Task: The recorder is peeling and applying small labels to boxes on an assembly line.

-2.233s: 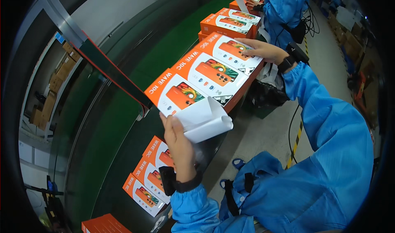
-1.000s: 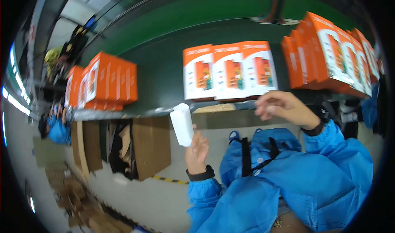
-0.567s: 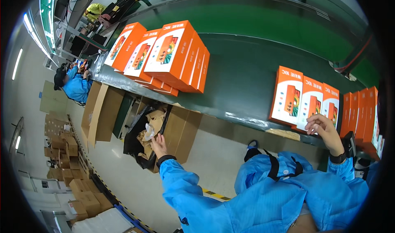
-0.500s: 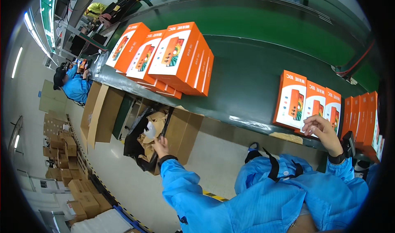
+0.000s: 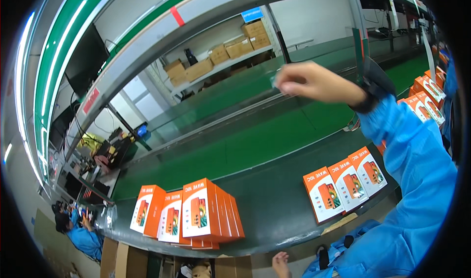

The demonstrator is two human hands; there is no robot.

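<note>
My right hand [image 5: 306,81] is raised above the far side of the green workbench [image 5: 265,194]. Its fingers are curled together, with a small pale, see-through bit at the tips that I cannot make out. Low in the view, my left hand [image 5: 281,264] hangs off the bench's near edge, fingers loosely bent and nothing visible in them. Three orange-and-white phone boxes [image 5: 347,187] stand in a slanted row on the right of the bench. A larger group of the same phone boxes [image 5: 198,214] is stacked on the left.
An open carton [image 5: 233,266] with brown paper sits below the near edge. More orange boxes [image 5: 426,96] stand at the far right beside a blue sleeve. A metal post [image 5: 357,27] rises behind my right hand. At the far left, a person in blue [image 5: 83,238] sits working.
My right hand has risen from the right-hand phone boxes to above the bench's far side. My left hand has left the carton, moving right. The view has tilted up.
</note>
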